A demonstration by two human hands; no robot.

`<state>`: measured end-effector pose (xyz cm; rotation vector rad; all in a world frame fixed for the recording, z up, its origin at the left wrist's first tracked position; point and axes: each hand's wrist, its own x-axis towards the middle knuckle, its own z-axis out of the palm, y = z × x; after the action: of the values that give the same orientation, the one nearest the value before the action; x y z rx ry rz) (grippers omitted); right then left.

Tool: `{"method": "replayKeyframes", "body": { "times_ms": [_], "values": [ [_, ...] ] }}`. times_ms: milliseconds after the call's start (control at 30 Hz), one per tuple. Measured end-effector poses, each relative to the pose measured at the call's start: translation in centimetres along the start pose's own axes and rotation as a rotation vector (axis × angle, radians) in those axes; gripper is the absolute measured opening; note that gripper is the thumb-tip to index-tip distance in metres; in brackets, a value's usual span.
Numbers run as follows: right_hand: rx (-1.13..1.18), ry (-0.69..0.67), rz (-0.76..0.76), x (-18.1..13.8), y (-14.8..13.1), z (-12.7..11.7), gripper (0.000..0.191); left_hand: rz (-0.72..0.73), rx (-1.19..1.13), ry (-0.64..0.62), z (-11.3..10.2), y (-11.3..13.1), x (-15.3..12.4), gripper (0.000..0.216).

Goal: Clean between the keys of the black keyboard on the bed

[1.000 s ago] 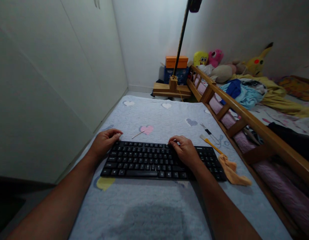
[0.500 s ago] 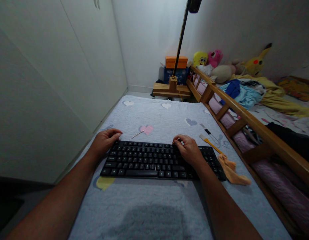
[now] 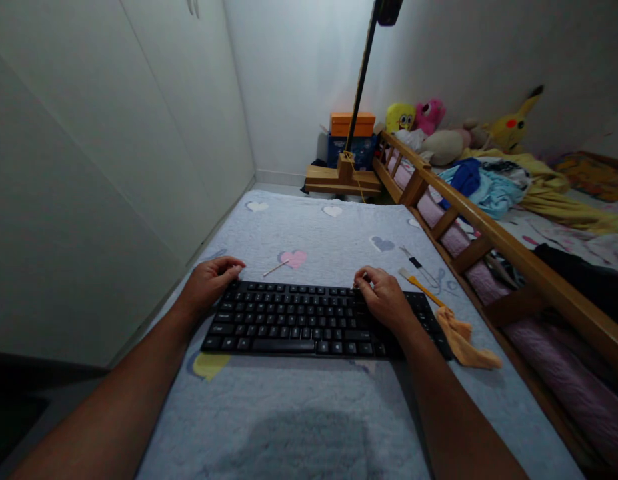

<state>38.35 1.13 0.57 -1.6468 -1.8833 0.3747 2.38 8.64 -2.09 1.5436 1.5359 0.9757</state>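
Observation:
A black keyboard (image 3: 299, 320) lies flat on a pale blue quilt (image 3: 309, 227) with heart patches. My left hand (image 3: 209, 283) is curled round the keyboard's top left corner and holds it. Over the top key rows, right of centre, my right hand (image 3: 386, 299) is closed in a pinch. A thin pale stick shows at its fingertips, touching the keys. A similar thin swab (image 3: 276, 269) lies on the quilt just behind the keyboard.
A yellow-handled brush (image 3: 419, 287), a small black tool (image 3: 416, 262) and an orange cloth (image 3: 463, 343) lie right of the keyboard. A wooden bed rail (image 3: 489, 233) runs along the right, with clothes and plush toys behind. A wardrobe wall stands left; a pole on a wooden base (image 3: 343, 177) stands beyond.
My right hand has slid rightward along the upper key rows, still pinched. My left hand and the keyboard have stayed put.

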Motion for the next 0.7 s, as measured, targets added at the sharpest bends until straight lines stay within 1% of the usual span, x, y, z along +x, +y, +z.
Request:
{"method": "replayKeyframes", "body": {
  "times_ms": [367,567,700],
  "values": [
    [-0.052,0.030,-0.011,-0.06,0.39,-0.19,0.015,0.001,-0.018,0.000,0.02,-0.24,0.01,0.035],
    [-0.021,0.011,-0.002,-0.16,0.09,0.04,0.015,0.000,-0.024,-0.005,0.03,-0.34,0.05,0.034],
    [0.006,0.007,-0.022,-0.23,-0.23,0.35,0.017,0.001,-0.028,-0.007,0.03,-0.36,0.06,0.035]
  ]
}}
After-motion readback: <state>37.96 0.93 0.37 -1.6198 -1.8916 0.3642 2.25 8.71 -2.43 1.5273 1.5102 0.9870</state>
